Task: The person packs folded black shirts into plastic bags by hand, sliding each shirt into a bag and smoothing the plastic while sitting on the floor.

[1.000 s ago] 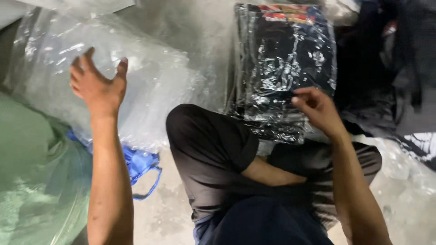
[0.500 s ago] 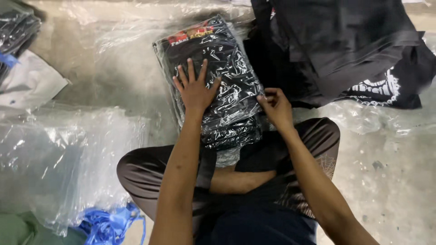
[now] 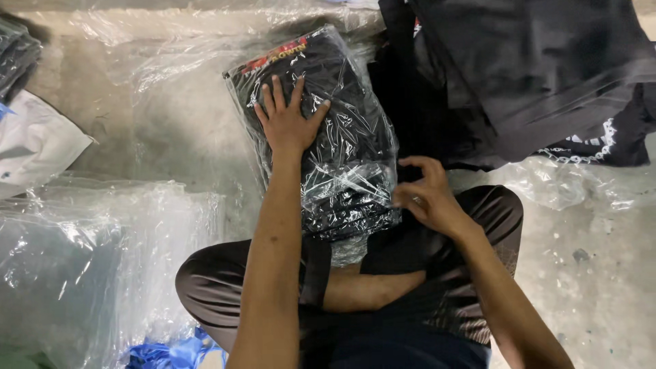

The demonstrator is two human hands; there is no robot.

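Left hand [image 3: 287, 121]: flat on the bagged garment, fingers spread open, palm pressing down near its upper half.
Right hand [image 3: 427, 195]: at the right edge of the garment, fingers curled, seemingly pinching the plastic film; exact grip hard to make out.
Bagged garment [image 3: 328, 137]: centre of the frame, black folded cloth in clear crinkled plastic, a red printed strip at its top edge, lower end resting on the crossed legs.
Legs [image 3: 225, 287]: crossed, in dark trousers, lower middle of the frame.
Dark cloth [image 3: 533, 75]: upper right, loose heap with white trim at its right end, just beside the garment.
Empty bags [image 3: 82, 266]: lower left, clear plastic in a stack.
Blue plastic [image 3: 171, 354]: bottom edge, left of centre.
Floor [image 3: 601, 273]: grey concrete, bare at lower right.
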